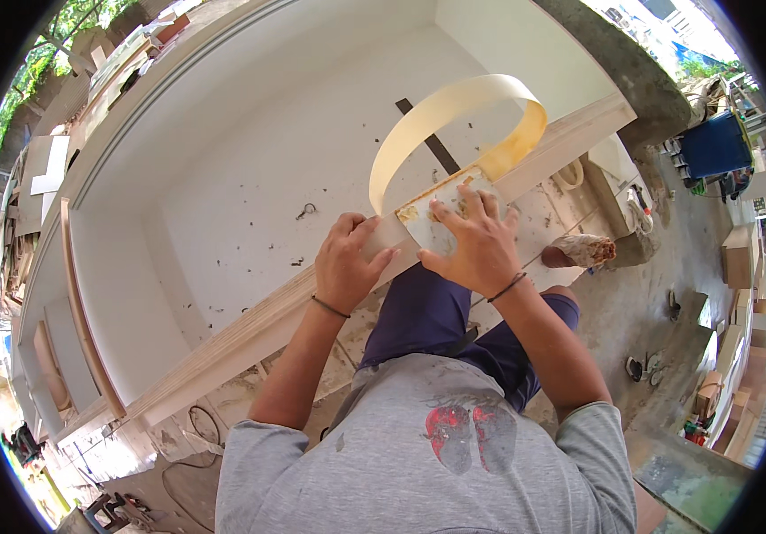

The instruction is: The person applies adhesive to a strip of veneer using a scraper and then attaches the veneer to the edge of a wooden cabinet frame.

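The pale, curling strip of edge-banding veneer (454, 111) arcs up at twelve o'clock from the right hand (472, 240), whose spread fingers press its glued end flat on the plywood cabinet edge (249, 325). At nine o'clock, the left hand (347, 267) apparently pinches that edge. Dusty concrete floor (632, 303) below.

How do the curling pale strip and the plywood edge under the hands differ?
The edging strip is thin and arcs up in a loop; the plywood edge is thick, straight and rigid. The strip's underside shows yellowish glue; the edge is bare layered wood. Both are pale, and meet under the right hand, with the left hand beside it.
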Available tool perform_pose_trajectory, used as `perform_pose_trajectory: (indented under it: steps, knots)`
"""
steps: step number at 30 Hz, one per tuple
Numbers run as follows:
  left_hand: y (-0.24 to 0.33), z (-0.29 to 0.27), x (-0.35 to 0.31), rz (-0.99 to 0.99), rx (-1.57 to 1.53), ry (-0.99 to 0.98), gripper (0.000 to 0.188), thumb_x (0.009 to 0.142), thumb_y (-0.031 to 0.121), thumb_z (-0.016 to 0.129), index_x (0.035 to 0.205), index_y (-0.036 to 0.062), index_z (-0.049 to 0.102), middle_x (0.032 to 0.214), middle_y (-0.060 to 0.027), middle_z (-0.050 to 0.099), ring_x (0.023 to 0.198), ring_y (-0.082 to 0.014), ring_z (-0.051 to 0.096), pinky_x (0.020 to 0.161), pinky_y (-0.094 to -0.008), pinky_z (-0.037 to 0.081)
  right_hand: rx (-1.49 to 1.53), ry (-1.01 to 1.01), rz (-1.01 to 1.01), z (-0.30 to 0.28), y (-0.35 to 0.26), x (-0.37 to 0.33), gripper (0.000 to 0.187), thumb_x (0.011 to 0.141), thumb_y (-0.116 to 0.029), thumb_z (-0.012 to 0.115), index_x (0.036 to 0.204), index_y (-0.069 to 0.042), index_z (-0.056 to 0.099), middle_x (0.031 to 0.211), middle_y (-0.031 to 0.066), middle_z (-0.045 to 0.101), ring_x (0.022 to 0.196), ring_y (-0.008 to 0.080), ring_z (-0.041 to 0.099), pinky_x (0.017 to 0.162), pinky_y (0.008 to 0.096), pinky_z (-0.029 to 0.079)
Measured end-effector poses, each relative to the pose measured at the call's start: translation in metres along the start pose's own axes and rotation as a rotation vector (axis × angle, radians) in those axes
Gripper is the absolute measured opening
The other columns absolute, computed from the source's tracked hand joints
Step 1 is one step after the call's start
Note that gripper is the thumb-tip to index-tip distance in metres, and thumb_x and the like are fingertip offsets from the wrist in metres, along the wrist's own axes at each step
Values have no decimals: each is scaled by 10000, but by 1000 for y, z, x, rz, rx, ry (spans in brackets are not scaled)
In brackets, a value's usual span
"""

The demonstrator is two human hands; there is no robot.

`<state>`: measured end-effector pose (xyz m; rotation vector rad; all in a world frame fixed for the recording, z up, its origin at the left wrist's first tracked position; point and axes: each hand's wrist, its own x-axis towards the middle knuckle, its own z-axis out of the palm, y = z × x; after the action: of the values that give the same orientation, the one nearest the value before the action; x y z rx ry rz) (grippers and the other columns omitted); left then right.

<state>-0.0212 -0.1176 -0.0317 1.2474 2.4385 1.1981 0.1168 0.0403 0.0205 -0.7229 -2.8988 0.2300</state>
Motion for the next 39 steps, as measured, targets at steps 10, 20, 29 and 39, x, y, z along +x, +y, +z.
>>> perform_pose_trajectory:
  steps: [10, 20, 29, 39]
  knots:
    - [-1, 1, -1, 27, 53, 35, 463, 702, 227, 823, 1101, 30, 694, 1047, -104, 612, 966, -287, 619, 798, -372, 524, -25, -121, 8, -27, -4, 11, 615, 656, -489, 759, 1194, -194, 706, 1353, 162, 510, 1309, 338, 427, 972, 612, 353]
    - [0, 0, -2, 18, 50, 30, 485, 703, 237, 828, 1124, 42, 687, 1049, -102, 610, 961, -285, 612, 808, -378, 518, -89, -213, 32, -27, -8, 17, 616, 649, -485, 746, 1193, -200, 700, 1318, 157, 530, 1301, 322, 439, 961, 657, 354]
    - [-5, -8, -5, 39, 43, 25, 510, 703, 245, 836, 1134, 25, 674, 1049, -127, 606, 972, -308, 605, 819, -386, 514, -63, -264, 41, -35, -7, 15, 637, 650, -495, 715, 1196, -169, 697, 1250, 170, 562, 1281, 344, 457, 964, 728, 328]
    - [-24, -28, -23, 62, 111, 6, 503, 711, 267, 821, 1135, 29, 692, 1052, -135, 615, 967, -312, 592, 860, -412, 456, -97, -253, 39, -45, -6, 5, 637, 646, -484, 708, 1187, -149, 700, 1256, 171, 568, 1264, 340, 468, 966, 710, 332]
